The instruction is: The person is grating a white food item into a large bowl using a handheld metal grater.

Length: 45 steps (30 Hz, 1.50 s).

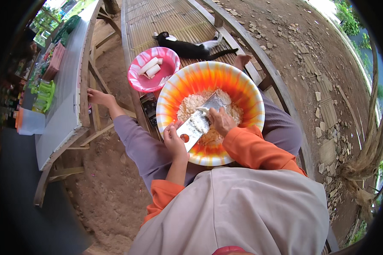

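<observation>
A flat metal grater (189, 129) slants down into a large orange, yellow and white plastic basin (191, 76) between my legs. My left hand (175, 137) grips its near end, beside a round hole. With my right hand (222, 121) I press a white peeled root piece (203, 110), probably cassava, against the grating face. White gratings cling to the metal around it. A heap of pale grated pulp (189, 106) covers the basin's bottom, and the grater's far end rests in it. Several peeled white pieces (150, 68) lie in a smaller pink-and-white basin (137, 84) at the far left.
A black-and-white cat (188, 46) lies on the bamboo-slat bench (178, 16) beyond the basins. Beside the large basin is a smartphone (149, 106). A table (63, 111) on the left holds a pink basket (54, 60), a green rack (44, 95) and a plastic container (32, 121). A wooden rail (268, 67) borders the right.
</observation>
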Motion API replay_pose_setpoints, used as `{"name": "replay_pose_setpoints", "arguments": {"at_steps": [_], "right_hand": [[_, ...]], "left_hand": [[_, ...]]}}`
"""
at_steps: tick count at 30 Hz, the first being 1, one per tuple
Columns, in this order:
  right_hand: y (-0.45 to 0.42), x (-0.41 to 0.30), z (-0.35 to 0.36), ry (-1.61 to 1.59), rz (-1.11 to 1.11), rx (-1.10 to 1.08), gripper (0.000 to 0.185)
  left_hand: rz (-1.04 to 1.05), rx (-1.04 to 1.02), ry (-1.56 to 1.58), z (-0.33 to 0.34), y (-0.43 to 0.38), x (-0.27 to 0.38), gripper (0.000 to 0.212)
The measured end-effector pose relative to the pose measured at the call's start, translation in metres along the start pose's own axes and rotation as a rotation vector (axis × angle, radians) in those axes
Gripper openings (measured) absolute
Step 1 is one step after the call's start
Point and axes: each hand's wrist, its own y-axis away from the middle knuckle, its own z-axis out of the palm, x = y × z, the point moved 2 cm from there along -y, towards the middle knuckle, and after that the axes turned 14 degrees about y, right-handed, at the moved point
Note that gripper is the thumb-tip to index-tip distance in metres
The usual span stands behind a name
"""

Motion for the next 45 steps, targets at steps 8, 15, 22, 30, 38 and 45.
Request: {"name": "replay_pose_setpoints", "arguments": {"at_steps": [8,15,22,30,38,45], "right_hand": [[0.005,-0.012,0.003,0.045,0.101,-0.093,0.018],[-0.040,0.048,0.008,0.043,0.250,0.016,0.028],[-0.028,0.071,0.023,-0.004,0.206,-0.024,0.029],[0.001,0.010,0.008,0.145,0.144,-0.052,0.030],[-0.033,0.041,0.028,0.061,0.226,0.035,0.025],[-0.007,0.029,0.019,0.089,0.086,0.090,0.022]], "left_hand": [[0.020,-0.007,0.002,-0.001,-0.003,-0.001,0.024],[0.005,-0.013,0.032,0.000,-0.004,-0.002,0.026],[0.024,-0.011,0.046,-0.004,-0.006,-0.004,0.023],[0.025,0.001,0.056,-0.004,-0.007,-0.008,0.024],[0.005,-0.012,0.016,0.004,0.001,0.002,0.026],[0.043,-0.015,0.062,0.004,0.000,-0.002,0.025]]}}
